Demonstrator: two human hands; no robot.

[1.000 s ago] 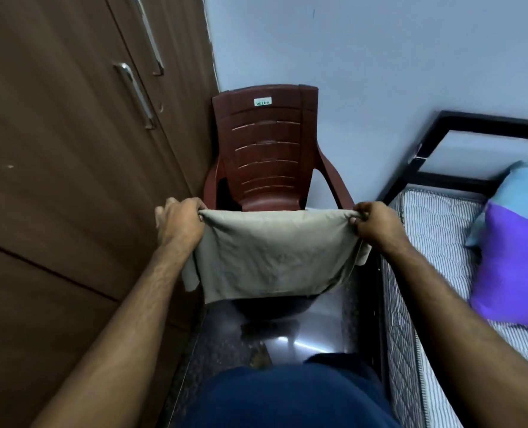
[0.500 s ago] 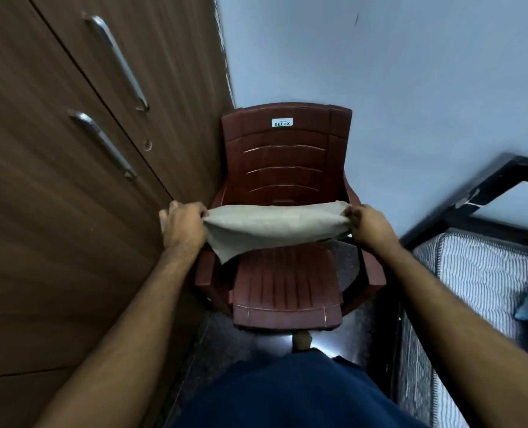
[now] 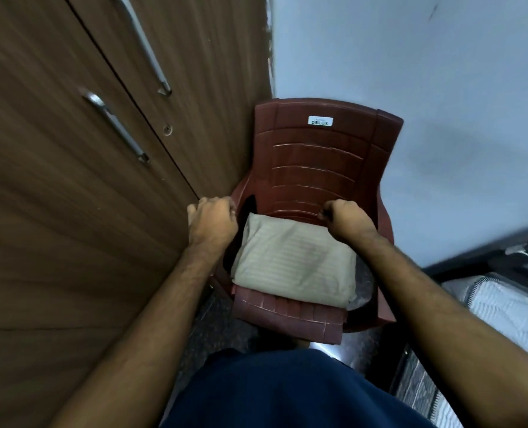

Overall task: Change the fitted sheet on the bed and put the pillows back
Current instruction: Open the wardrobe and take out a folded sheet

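Note:
A folded beige sheet (image 3: pixel 293 261) lies flat on the seat of a maroon plastic chair (image 3: pixel 321 156). My left hand (image 3: pixel 213 222) hovers with curled fingers just left of the sheet's far left corner, over the chair's armrest, with a dark gap between hand and cloth. My right hand (image 3: pixel 346 222) is a fist on the sheet's far right corner and seems to pinch its edge. A bare striped mattress (image 3: pixel 506 307) shows at the lower right inside a black bed frame (image 3: pixel 472 262). No pillows are in view.
A brown wooden wardrobe (image 3: pixel 71 211) with metal handles (image 3: pixel 114 125) fills the left side, close against the chair. A pale blue wall (image 3: pixel 441 103) stands behind the chair. My dark blue trousers (image 3: pixel 287 393) fill the bottom, over a narrow strip of dark floor.
The sheet has gone from hanging stretched between both hands down onto the chair seat. My left hand has come off its corner. The view has tilted down and nearer to the chair.

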